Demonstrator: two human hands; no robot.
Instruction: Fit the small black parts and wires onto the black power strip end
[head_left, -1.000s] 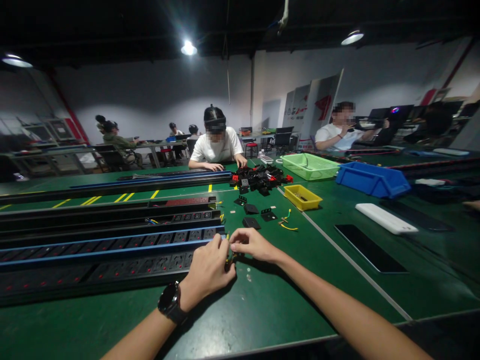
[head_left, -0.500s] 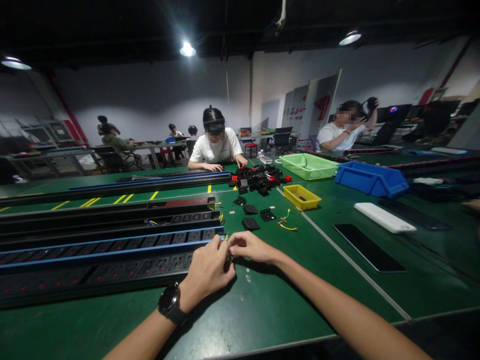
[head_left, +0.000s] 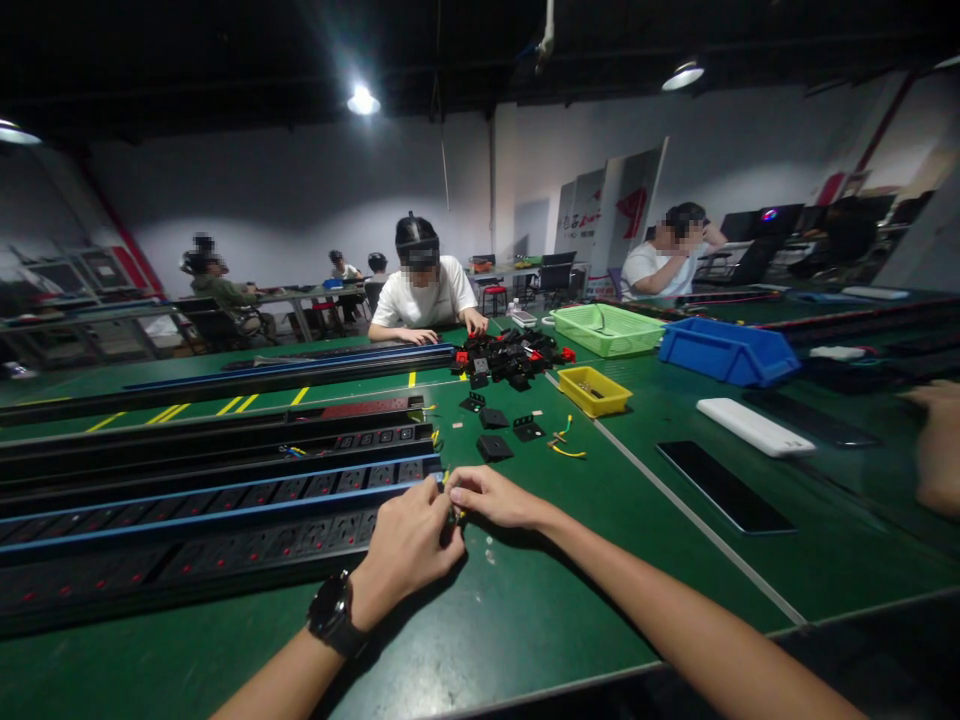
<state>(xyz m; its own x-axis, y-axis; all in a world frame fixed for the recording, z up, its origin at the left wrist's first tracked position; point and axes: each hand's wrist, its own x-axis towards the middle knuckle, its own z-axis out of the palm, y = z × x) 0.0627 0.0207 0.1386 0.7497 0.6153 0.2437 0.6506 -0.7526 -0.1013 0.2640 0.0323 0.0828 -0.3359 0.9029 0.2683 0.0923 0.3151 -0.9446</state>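
Note:
My left hand (head_left: 409,545), with a black watch on the wrist, is closed in a pinch at the right end of a long black power strip (head_left: 225,525) with a blue rail. My right hand (head_left: 491,495) is closed in a pinch right beside it, fingertips meeting the left ones. Between the fingertips shows a bit of yellow-green wire (head_left: 454,513); which hand grips it I cannot make out. Small pale bits (head_left: 489,548) lie on the green table just under my right hand.
More long black strips (head_left: 225,435) lie behind. Black end caps (head_left: 495,447), loose wires (head_left: 562,447), a pile of black and red parts (head_left: 510,357), a yellow tray (head_left: 596,392), green basket (head_left: 607,330), blue bin (head_left: 724,352), white bar (head_left: 754,427) and dark phone (head_left: 724,487). People sit opposite; a hand (head_left: 937,450) shows at right.
My hands stay pinched together at the strip's end. The view has turned slightly right, and another person's hand has come in at the right edge.

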